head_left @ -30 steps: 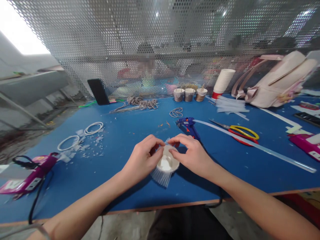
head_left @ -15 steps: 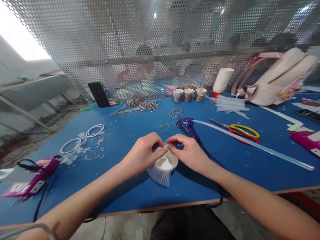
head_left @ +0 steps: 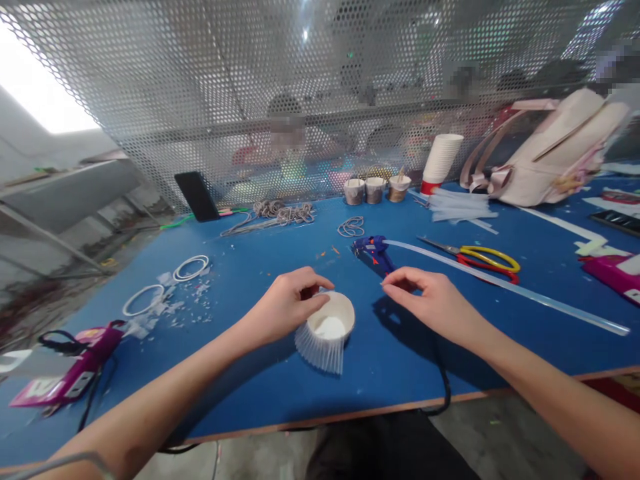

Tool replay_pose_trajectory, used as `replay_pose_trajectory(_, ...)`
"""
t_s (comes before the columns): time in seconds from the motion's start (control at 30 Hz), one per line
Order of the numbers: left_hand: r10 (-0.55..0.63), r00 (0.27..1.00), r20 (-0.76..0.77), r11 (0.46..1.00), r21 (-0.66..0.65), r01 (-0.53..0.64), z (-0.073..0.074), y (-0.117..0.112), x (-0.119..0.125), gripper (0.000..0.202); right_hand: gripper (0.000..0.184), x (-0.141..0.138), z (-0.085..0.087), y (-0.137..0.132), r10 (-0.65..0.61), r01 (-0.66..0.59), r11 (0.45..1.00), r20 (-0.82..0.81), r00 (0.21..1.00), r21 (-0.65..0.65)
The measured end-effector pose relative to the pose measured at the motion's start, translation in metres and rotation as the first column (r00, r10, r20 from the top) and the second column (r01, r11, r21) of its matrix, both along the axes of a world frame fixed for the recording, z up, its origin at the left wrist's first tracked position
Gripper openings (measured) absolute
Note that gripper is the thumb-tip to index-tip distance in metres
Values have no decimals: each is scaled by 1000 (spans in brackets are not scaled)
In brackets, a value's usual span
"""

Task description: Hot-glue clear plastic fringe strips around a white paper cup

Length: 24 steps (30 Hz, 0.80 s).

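A white paper cup stands on the blue table, its outer wall ringed with clear plastic strips that fan out at the base. My left hand grips the cup's left rim with curled fingers. My right hand hovers a little to the right of the cup, clear of it, thumb and forefinger pinched together; whether anything is between them I cannot make out. Just beyond that hand lies a blue glue gun with a long clear glue stick running out to the right.
Yellow-and-red scissors, a stack of white cups, three small pots, a pink bag, white rings among plastic scraps, a black phone, a pink device at left. Perforated metal screen behind; people beyond it.
My right hand has come off the cup's rim and moved right, toward the glue gun. My left hand has stayed on the cup.
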<state>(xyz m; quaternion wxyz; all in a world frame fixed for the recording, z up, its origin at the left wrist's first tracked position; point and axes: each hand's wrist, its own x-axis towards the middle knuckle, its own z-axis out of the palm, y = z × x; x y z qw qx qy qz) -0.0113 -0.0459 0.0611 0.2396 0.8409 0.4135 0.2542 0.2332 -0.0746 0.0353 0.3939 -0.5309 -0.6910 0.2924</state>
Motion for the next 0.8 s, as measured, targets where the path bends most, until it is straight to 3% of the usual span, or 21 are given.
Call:
replay_pose_trajectory(0.17, 3, 998, 55, 998, -60, 0, -2, 2, 0, 16, 17, 25, -23, 28, -277, 277, 960, -13, 961, 46)
replay_pose_trajectory(0.3, 5, 996, 86, 995, -103, 4, -2, 2, -1, 15, 25, 19, -34, 57, -202, 202, 979, -28, 979, -6)
replay_pose_trajectory(0.43, 6, 996, 92, 990, -144, 7, -1, 0, -2, 16, 25, 6, -37, 70, -83, 83, 996, -21, 996, -20)
replay_pose_trajectory(0.6, -12, 994, 105, 982, -189, 31, 0, 2, -2, 16, 37, 3, -46, 78, -123, 122, 992, -22, 992, -36)
replay_pose_trajectory(0.8, -39, 991, 131, 957, -279, 74, 2, 6, 0, 15, 23, 0, -38, 80, -160, 161, 981, 22, 987, -104)
